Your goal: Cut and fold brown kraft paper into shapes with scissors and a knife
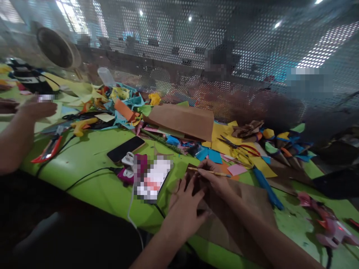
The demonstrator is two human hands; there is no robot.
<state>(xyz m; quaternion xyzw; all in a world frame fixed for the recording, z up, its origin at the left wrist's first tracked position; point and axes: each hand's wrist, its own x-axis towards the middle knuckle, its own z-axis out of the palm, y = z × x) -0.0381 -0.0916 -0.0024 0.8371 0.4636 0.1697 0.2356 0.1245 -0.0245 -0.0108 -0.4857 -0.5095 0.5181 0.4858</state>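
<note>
- The brown paper is laid on the green worktop in front of the person, and part of it is covered by both forearms.
- The left hand is opened out, palm down, with fingers spread over the paper's left part; nothing is seen to be grasped by it.
- The right hand is closed around a slim pencil-like stick, which is held nearly level between thumb and fingers above the paper's far edge. Whether the paper is touched by its tip cannot be told.
- To the left of the hands, a lit phone is placed, its screen blurred; beyond it a dark phone is set down.
- Beyond the right hand, a pink paper piece and scissors are strewn among yellow and blue sheets.
- To the right, a blue tool is laid beside the brown paper, and a pink glue gun is placed farther right.
- At far left, another person's hand is seen; what is held there is obscured by blurring.
- The worktop is backed by a perforated panel.
</note>
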